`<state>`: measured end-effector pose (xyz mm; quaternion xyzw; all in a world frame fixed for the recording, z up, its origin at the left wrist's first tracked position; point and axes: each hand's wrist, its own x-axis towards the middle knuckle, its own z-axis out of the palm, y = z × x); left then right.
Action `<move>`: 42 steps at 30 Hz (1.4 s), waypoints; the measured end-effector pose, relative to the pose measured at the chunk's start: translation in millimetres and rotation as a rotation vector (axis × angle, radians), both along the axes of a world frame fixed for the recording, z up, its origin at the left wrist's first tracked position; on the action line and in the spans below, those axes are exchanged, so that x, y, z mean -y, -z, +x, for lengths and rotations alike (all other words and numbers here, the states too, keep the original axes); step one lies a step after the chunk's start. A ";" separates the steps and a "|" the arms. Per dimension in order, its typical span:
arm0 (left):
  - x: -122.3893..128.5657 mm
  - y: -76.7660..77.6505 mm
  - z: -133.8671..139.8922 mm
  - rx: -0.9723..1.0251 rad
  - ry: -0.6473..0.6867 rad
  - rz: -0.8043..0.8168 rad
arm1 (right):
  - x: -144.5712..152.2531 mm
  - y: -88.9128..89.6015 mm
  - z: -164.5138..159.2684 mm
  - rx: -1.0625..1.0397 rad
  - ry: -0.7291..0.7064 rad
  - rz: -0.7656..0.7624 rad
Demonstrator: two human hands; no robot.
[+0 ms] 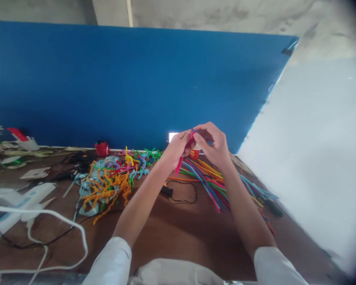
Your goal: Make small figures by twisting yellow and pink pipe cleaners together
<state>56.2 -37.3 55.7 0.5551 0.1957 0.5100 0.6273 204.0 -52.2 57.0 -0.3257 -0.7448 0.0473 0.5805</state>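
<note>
Raised above the table, my left hand (pixel 177 150) is closed around a bright pink pipe cleaner piece (pixel 178 166), whose tail hangs below the fingers. My right hand (pixel 216 143) pinches the upper end of the same piece between thumb and forefinger. A bit of blue shows at that top end; its exact form is too small to tell. Behind the hands stands a red paper cup (pixel 195 152), partly hidden. A loose bundle of long coloured pipe cleaners (pixel 210 186) lies beneath my right hand and forearm.
To the left is a pile of bent pipe cleaner figures (pixel 109 186), many orange. A white power strip (pixel 26 209) and a looping white cable (pixel 83 233) occupy the left side. A red roll (pixel 102 149) stands by the blue partition (pixel 121 87). A black cable (pixel 192 202) lies mid-table.
</note>
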 end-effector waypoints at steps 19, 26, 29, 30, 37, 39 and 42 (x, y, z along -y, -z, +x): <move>6.0 -3.2 -3.3 -0.388 0.023 0.236 | -4.9 -2.8 6.5 -0.224 -0.034 -0.273; -3.0 1.6 -7.0 -0.422 0.037 0.249 | -8.7 -1.5 5.8 -0.252 -0.116 -0.324; -4.1 2.7 -6.5 -0.402 0.030 0.256 | -8.7 -1.5 5.1 -0.239 -0.152 -0.332; -3.9 2.8 -6.1 -0.399 0.020 0.260 | -8.5 -1.6 5.2 -0.236 -0.165 -0.330; 0.8 -0.9 -2.7 -0.396 -0.061 0.217 | -8.4 -1.4 6.2 -0.185 -0.169 -0.299; 1.0 -1.5 -1.3 -0.393 -0.103 0.197 | -10.1 -0.3 6.1 -0.160 -0.142 -0.265; -1.9 -0.4 0.2 -0.346 -0.159 0.183 | -10.5 0.3 5.5 -0.092 -0.074 -0.182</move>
